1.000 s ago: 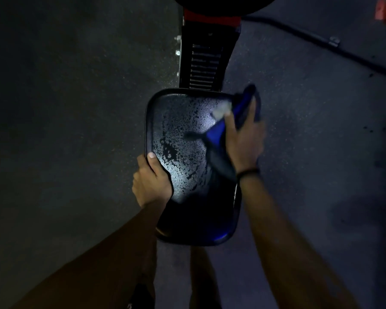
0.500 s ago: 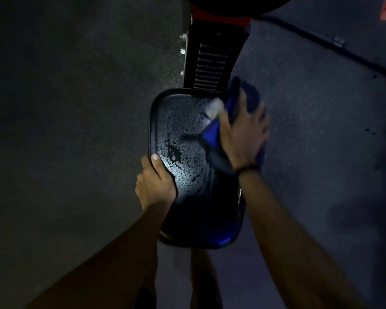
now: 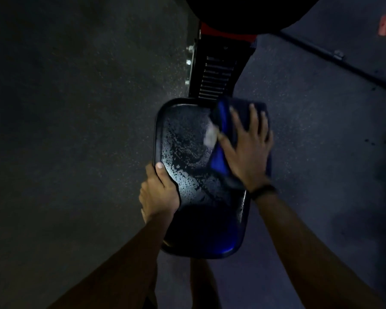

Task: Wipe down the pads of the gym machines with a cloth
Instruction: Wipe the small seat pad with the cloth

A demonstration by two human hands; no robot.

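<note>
Head view, dim light. The seat pad (image 3: pixel 187 152) sits centre frame, its long axis running from upper centre to lower centre. Droplets of spray cover its upper and middle left surface.

Right hand (image 3: pixel 246 150): fingers spread and straight, palm flat, pressing the blue cloth (image 3: pixel 221 139) onto the pad's upper right edge. The cloth is bunched under the palm, and part of it hangs past the pad's right rim.

Left hand (image 3: pixel 159 192): grips the pad's left rim at mid-height, thumb lying on the top surface, fingers curled under the edge and out of sight. Judgement: it steadies the pad.

Key relation: the wet, unwiped area lies directly left of and below the right hand, between the two hands. The right hand is the nearer to it and carries the cloth. Judgement: the next stroke likely runs leftward or down the long axis.

Hard to read: the pad's lower third is in deep shadow, so wet or dry cannot be told there. A pale patch at the cloth's left edge is blurred; possibly a label. The machine frame (image 3: pixel 214 79) above the pad is cut off by a dark shape at the frame's top.
</note>
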